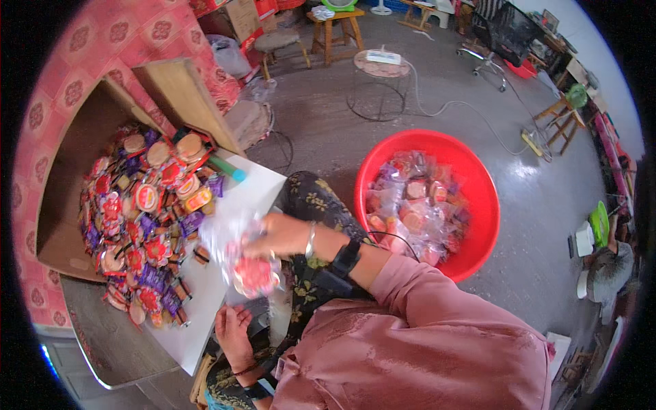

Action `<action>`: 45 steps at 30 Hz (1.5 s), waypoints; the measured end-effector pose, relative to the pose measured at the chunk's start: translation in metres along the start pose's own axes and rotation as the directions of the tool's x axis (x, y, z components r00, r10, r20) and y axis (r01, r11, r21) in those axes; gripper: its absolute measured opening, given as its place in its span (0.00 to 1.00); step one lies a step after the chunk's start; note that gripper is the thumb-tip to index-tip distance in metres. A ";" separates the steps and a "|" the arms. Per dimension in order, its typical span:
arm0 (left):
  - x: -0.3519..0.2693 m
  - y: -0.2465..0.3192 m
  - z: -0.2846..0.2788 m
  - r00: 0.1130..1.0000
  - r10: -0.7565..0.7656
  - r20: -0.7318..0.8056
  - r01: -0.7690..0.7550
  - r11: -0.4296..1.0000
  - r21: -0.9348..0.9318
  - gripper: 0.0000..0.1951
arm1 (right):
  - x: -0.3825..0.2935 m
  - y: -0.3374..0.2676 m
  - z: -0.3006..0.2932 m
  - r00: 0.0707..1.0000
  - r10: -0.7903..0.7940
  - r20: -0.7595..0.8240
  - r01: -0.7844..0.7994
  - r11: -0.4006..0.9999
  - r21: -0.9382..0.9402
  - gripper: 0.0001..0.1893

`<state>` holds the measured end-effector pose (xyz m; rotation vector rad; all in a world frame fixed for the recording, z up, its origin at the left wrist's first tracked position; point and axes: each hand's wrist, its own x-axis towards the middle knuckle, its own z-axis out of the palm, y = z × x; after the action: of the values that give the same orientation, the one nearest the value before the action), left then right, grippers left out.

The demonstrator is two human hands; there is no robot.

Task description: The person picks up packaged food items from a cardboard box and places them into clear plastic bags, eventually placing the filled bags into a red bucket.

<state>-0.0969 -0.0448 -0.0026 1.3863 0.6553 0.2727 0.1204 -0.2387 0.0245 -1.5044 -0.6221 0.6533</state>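
Note:
A heap of small wrapped snacks [148,205] in red, purple and clear wrappers spills from a cardboard box [72,205] onto a white board [189,318]. My right hand [282,236] reaches over the board's edge, blurred, its fingers on a clear plastic bag [220,236]. A red flower-shaped packet [256,274] is just below those fingers; whether it lies inside the bag cannot be told. Below it, my left hand [233,328] is palm up beside the board with fingers apart and nothing in it. A green tube-like thing [228,168] lies at the heap's far edge.
To the right on the floor stands a red plastic basin [487,205] with filled clear bags [417,205]. Behind are a low round stool [382,69] with a power strip and cable, a wooden stool [335,36] and an office chair [505,41]. Another person [612,271] is at far right.

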 end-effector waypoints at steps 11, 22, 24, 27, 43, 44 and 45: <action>0.007 -0.043 -0.027 0.968 -0.244 0.056 0.245 0.969 -0.027 0.16 | -0.171 0.124 -0.223 0.191 0.410 -0.892 0.299 0.841 0.451 0.11; 0.015 -0.037 -0.039 0.958 -0.285 0.042 0.286 0.958 -0.034 0.16 | -0.386 0.414 -0.183 0.055 0.384 -0.922 -0.998 -0.014 -0.065 0.13; 0.018 -0.039 -0.032 0.953 -0.295 0.062 0.297 0.955 -0.017 0.16 | -0.429 0.472 -0.187 -0.154 0.554 -0.818 -0.786 0.433 0.441 0.14; 0.029 -0.052 -0.029 0.942 -0.314 0.120 0.320 0.947 -0.030 0.16 | -0.465 0.538 -0.194 -0.217 0.406 -0.888 -0.879 0.314 0.359 0.13; 0.031 -0.059 -0.037 0.931 -0.353 0.092 0.355 0.935 -0.009 0.17 | -0.489 0.446 -0.197 -0.707 0.506 -0.495 -0.032 0.676 0.736 0.19; 0.033 -0.059 -0.036 0.927 -0.356 0.117 0.360 0.933 -0.016 0.17 | -0.497 0.454 -0.198 -0.671 0.537 -0.512 -0.054 0.652 0.756 0.19; 0.035 -0.061 -0.034 0.925 -0.360 0.123 0.364 0.931 -0.015 0.17 | -0.506 0.464 -0.198 -0.634 0.568 -0.524 -0.077 0.628 0.774 0.18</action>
<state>-0.1006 -0.0095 -0.0722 1.2076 0.7883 -0.0925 -0.0865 -0.7573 -0.4209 -1.2500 1.7660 -0.2943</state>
